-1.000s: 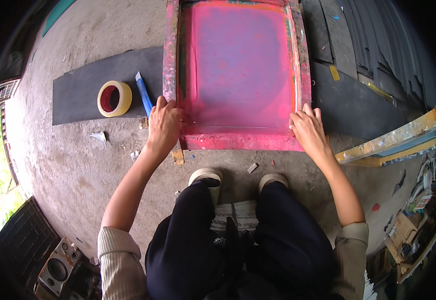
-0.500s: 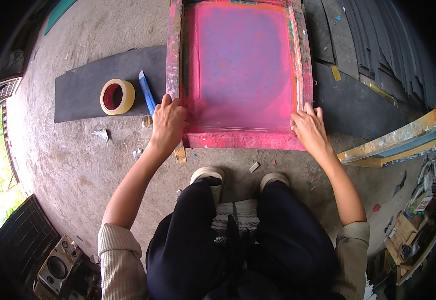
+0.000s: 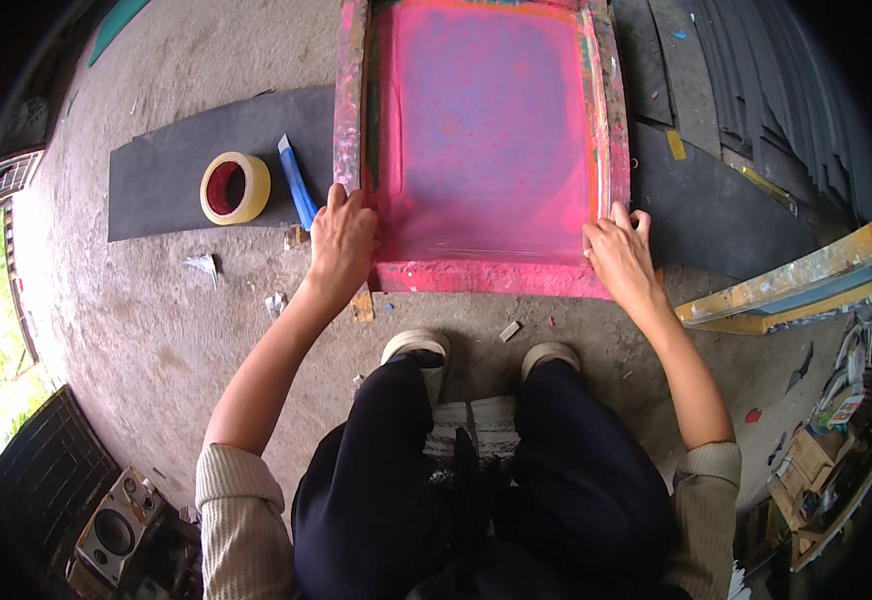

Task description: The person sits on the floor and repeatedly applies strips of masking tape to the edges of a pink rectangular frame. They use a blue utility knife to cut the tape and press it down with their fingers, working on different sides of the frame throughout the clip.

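Note:
A screen-printing frame (image 3: 481,276) stained bright pink lies before me, with a purplish-pink mesh (image 3: 486,130) stretched inside it. My left hand (image 3: 344,235) is closed round its left side bar, close to the near corner. On the opposite bar, my right hand (image 3: 620,248) grips at about the same height, fingers curled over the edge. The undersides of both grips are hidden. Just left of my left hand lies a blue box cutter (image 3: 297,182), beside a roll of clear tape (image 3: 258,190); both rest on a dark sheet (image 3: 161,190).
More dark sheets (image 3: 726,205) lie right of the frame. A second wooden frame (image 3: 786,275) leans at the right. My shoes (image 3: 421,345) stand near the frame's front bar, on a concrete floor (image 3: 156,330) with scraps. A speaker (image 3: 119,528) sits at the lower left.
Both hands keep their hold on the frame. The view has shifted very slightly; the frame and hands stay in nearly the same place.

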The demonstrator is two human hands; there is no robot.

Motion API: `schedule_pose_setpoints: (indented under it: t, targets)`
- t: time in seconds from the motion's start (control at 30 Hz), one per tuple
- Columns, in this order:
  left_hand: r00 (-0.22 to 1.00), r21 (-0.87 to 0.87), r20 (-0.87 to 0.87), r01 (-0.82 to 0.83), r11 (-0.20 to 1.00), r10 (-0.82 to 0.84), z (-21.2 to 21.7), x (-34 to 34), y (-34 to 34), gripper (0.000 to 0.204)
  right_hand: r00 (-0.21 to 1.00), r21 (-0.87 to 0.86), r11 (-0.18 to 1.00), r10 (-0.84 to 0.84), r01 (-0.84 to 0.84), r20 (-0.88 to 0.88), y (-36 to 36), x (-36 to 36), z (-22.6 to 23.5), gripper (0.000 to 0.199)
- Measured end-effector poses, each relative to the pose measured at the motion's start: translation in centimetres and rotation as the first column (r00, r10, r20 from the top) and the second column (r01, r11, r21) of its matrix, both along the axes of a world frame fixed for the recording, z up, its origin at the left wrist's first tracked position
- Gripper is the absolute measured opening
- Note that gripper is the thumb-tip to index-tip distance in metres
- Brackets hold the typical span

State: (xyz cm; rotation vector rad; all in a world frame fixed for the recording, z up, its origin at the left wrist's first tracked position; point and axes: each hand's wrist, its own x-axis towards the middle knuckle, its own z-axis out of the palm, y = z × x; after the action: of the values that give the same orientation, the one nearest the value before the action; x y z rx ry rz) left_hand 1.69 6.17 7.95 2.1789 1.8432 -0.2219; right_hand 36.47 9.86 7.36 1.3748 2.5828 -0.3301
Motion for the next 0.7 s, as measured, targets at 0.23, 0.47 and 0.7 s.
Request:
schedule_pose_setpoints:
  t: [0.23,0.47,0.7]
  targets:
    - [0.998,-0.006,-0.063,0.012,1.000,-0.013,-0.2,0.5,0.1,0.015,0.997,0.024,0.999,0.019,-0.021,0.077,-0.1,-0.2,-0.3,0.015]
    - [0.978,-0.070,-0.208,0.000,0.998,-0.015,-0.7,1.1,0.2,0.025,0.999,0.038,0.999,0.019,-0.021,0.047,-0.3,-0.8,0.1,0.019]
    - [0.956,-0.122,-0.293,-0.008,0.992,-0.028,-1.0,1.3,0.5,0.028,0.975,0.052,0.995,0.071,-0.083,0.209,-0.1,-1.7,0.2,0.023]
